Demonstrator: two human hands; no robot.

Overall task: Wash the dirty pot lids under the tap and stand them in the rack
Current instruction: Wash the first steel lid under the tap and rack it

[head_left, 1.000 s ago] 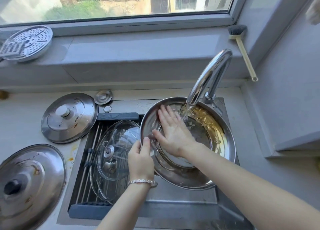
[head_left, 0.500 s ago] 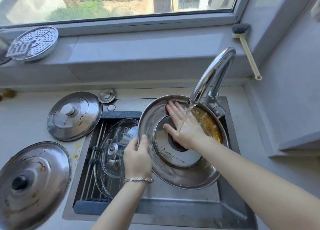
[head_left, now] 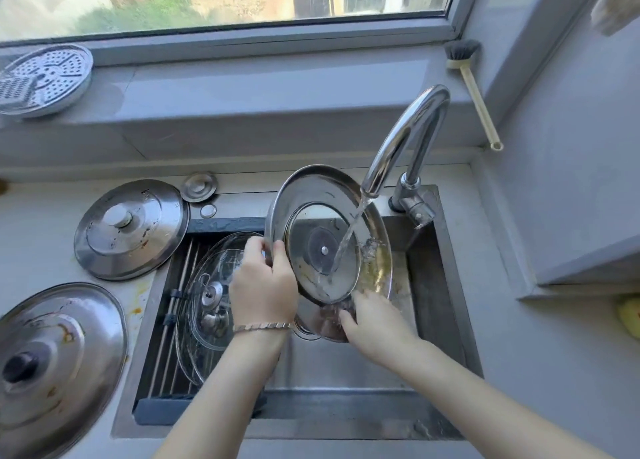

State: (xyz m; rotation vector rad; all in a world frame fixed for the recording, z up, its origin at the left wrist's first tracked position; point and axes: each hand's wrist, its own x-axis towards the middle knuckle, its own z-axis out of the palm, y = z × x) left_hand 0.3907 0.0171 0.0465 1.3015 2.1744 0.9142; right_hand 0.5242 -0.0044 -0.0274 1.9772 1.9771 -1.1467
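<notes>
While water (head_left: pixel 349 240) runs, both hands (head_left: pixel 265 290) clasp lid (head_left: pixel 322 250) rim — sink (head_left: pixel 433 285) wall near.

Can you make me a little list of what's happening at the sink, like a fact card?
being washed: round steel pot lid, tilted under the tap
water: running from the curved chrome tap
left hand: grips the lid's left rim
right hand: holds the lid's lower edge
in rack: clear glass lids
waiting on counter: two stained steel lids
</notes>
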